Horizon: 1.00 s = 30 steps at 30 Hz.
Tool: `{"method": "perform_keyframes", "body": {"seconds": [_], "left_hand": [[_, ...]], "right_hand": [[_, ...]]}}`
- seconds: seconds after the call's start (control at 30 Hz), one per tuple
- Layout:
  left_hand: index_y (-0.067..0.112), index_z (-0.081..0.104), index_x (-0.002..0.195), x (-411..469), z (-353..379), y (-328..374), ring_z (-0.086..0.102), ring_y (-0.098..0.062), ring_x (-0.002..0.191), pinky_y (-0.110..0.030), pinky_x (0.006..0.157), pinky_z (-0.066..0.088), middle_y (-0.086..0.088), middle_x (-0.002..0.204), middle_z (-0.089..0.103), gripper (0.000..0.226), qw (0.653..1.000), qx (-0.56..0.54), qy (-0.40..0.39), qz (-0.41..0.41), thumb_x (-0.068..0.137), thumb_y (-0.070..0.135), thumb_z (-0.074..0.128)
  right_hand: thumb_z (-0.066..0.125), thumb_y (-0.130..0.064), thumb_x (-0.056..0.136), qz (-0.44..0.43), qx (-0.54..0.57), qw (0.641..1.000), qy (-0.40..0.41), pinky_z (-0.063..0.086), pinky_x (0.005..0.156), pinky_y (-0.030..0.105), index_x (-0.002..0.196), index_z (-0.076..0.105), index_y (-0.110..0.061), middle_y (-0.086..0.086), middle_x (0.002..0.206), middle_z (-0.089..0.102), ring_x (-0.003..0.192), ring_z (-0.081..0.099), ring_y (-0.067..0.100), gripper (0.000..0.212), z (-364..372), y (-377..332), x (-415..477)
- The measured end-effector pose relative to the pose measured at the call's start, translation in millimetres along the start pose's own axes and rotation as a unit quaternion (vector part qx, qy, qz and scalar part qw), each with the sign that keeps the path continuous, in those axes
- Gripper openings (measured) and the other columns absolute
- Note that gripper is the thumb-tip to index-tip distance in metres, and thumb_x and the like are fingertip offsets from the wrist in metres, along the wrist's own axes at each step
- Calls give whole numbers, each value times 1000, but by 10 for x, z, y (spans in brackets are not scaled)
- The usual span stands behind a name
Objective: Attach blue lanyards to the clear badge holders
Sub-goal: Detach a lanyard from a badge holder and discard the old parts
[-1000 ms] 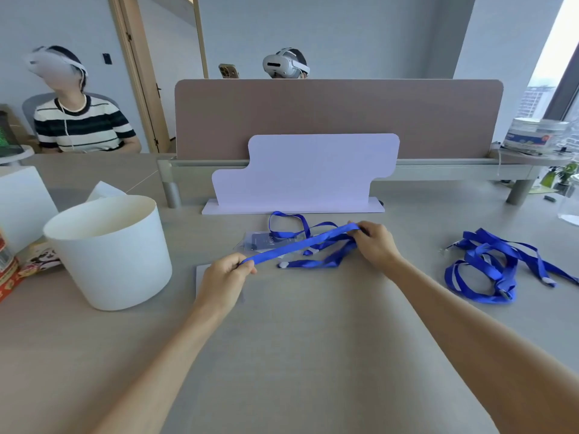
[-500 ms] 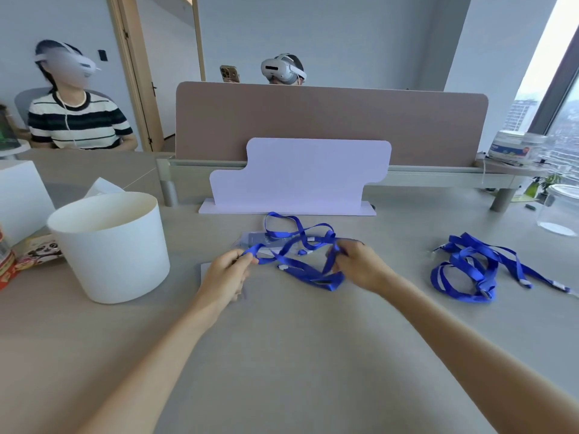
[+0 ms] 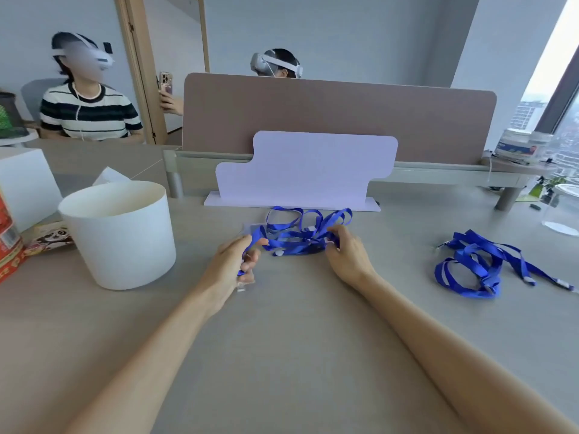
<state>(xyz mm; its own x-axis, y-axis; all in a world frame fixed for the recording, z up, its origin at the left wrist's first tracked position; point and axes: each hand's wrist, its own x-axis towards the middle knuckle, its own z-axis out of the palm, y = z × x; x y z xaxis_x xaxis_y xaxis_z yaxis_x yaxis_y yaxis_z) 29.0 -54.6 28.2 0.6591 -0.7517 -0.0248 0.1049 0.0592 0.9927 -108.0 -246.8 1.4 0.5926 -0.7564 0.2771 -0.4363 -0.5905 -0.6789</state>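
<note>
A blue lanyard (image 3: 294, 242) lies bunched in loops on the desk in front of the white stand. My left hand (image 3: 233, 266) pinches one end of its strap, and a clear badge holder (image 3: 246, 281) shows just under those fingers. My right hand (image 3: 346, 250) grips the other end of the same lanyard. Another clear badge holder (image 3: 255, 229) lies flat under the loops, partly hidden. A pile of loose blue lanyards (image 3: 476, 266) rests on the desk to the right, apart from both hands.
A white bucket (image 3: 120, 233) stands at the left, with snack packs (image 3: 47, 239) and a white box (image 3: 23, 186) beyond it. A white stand (image 3: 307, 170) and brown divider (image 3: 338, 114) close off the back. Two people with headsets sit behind. A clear jar (image 3: 560, 214) is far right.
The strap was stretched taut between my hands a second ago. My hands have since come closer together, and the lanyard now sits slack and bunched in loops.
</note>
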Motion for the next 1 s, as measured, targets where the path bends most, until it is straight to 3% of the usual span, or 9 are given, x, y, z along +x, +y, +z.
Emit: {"method": "perform_keyframes", "body": {"seconds": [0.07, 0.13, 0.27, 0.33, 0.4, 0.6, 0.77, 0.87, 1.0], "left_hand": [[5, 67, 97, 12, 14, 10, 25, -11, 50, -26, 49, 18, 3, 59, 42, 33, 1000, -16, -15, 15, 98, 18, 36], [1, 62, 97, -5, 68, 7, 32, -7, 48, -24, 49, 19, 7, 55, 50, 34, 999, -30, -34, 12, 98, 16, 32], [3, 64, 102, -92, 185, 3, 56, -15, 70, -27, 59, 27, 0, 75, 70, 43, 994, -8, -104, 26, 80, 24, 32], [17, 62, 117, -118, 206, -45, 61, -22, 99, -28, 80, 39, -1, 101, 74, 52, 987, 61, -146, 15, 75, 26, 33], [30, 54, 125, -123, 204, -99, 57, -14, 119, -30, 99, 39, 7, 119, 68, 55, 974, 163, -157, 23, 75, 25, 31], [27, 53, 130, -150, -53, -53, 49, 2, 114, -6, 87, 37, 12, 130, 54, 55, 914, 364, -169, 54, 88, -1, 32], [33, 46, 130, -140, -421, -189, 34, 1, 122, -21, 98, 34, 19, 128, 42, 62, 786, 591, -131, 123, 73, 58, 47], [34, 56, 99, -92, -439, -197, 41, 1, 108, -20, 90, 36, 21, 108, 49, 46, 806, 555, -132, 159, 68, 67, 50], [33, 63, 84, -15, -394, -222, 48, -3, 102, -17, 86, 34, 14, 97, 58, 9, 830, 496, -151, 204, 80, 40, 68]], "right_hand": [[53, -16, 77, 0, -9, 1000, -15, 34, 99, 31, 136, 43, -11, 9, 128, 49, 119, 41, 28, 59, -75, 25, -191], [50, -25, 68, -37, -33, 999, 4, 26, 101, 29, 140, 39, -15, 8, 134, 41, 123, 31, 28, 74, -93, -9, -392], [57, -16, 72, -207, -65, 973, 78, 27, 103, 32, 133, 48, -14, 5, 136, 44, 127, 31, 22, 62, -44, -224, -695], [59, -5, 74, -277, -99, 952, 90, 27, 94, 28, 126, 55, -13, 3, 131, 52, 122, 39, 20, 53, -2, -299, -764], [59, 3, 73, -302, -118, 941, 99, 26, 85, 27, 120, 60, -14, 1, 123, 58, 115, 45, 20, 51, 11, -322, -771], [59, -2, 78, -277, -86, 955, 67, 24, 83, 22, 115, 62, -19, -2, 116, 58, 108, 50, 17, 41, -23, -218, -704], [58, -13, 79, -254, -104, 961, 17, 43, 86, 42, 113, 63, -22, -3, 113, 59, 105, 54, 23, 36, 21, -179, -637], [54, -23, 83, -267, -117, 956, -35, 40, 85, 36, 115, 64, -26, -7, 117, 59, 108, 53, 20, 34, 57, -220, -651], [48, -48, 86, -238, -69, 963, -101, 31, 93, 32, 116, 64, -32, -14, 122, 56, 119, 45, 9, 38, 146, -340, -636]]}}
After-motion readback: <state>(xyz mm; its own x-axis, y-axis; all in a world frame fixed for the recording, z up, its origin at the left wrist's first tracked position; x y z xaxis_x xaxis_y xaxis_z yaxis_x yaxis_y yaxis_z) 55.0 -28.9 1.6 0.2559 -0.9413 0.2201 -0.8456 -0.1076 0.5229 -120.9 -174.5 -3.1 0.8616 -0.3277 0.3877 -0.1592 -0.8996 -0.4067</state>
